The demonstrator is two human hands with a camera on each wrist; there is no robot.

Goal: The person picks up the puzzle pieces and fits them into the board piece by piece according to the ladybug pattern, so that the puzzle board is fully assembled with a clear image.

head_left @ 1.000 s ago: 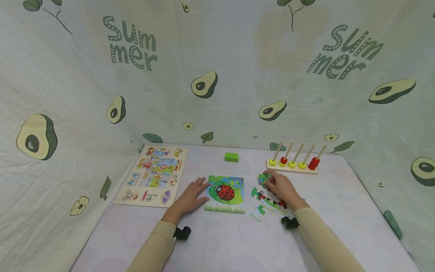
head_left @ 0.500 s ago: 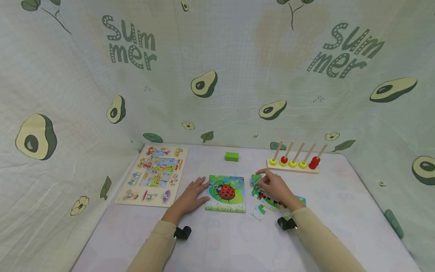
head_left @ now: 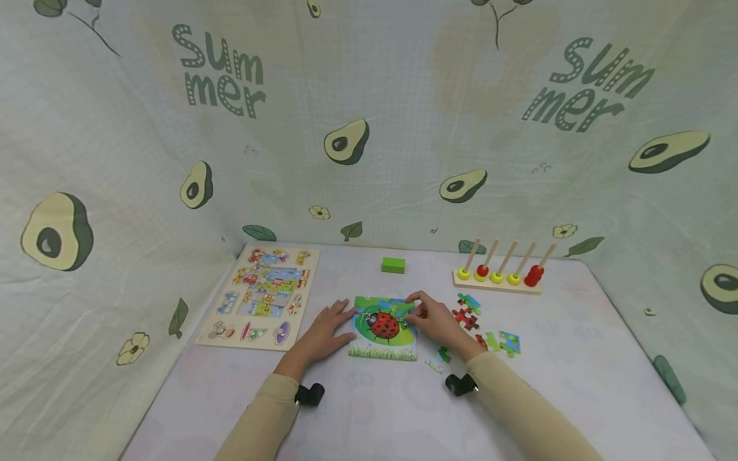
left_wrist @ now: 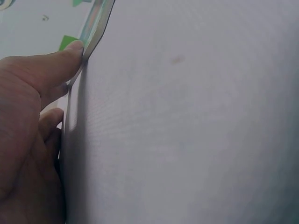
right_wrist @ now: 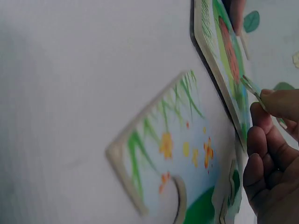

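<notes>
Avocado-print cloth backdrop (head_left: 403, 70); pale bench (head_left: 375, 410). Ladybird board (head_left: 383, 328), left hand (head_left: 325, 333) at its left edge, fingers extended. Right grip (head_left: 439, 322) at the board's right side, pinching one jigsaw piece (right_wrist: 252, 87), most of the board leftward; contact undetermined. Right wrist view only: piece edge-on, free end slanting boardward.

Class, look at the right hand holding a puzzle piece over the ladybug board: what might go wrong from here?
The right hand pinches a thin piece, which might slip. The right sleeve is near loose pieces and could nudge them. The left hand touches the edge of the ladybug board; pressing might shift it.
</notes>
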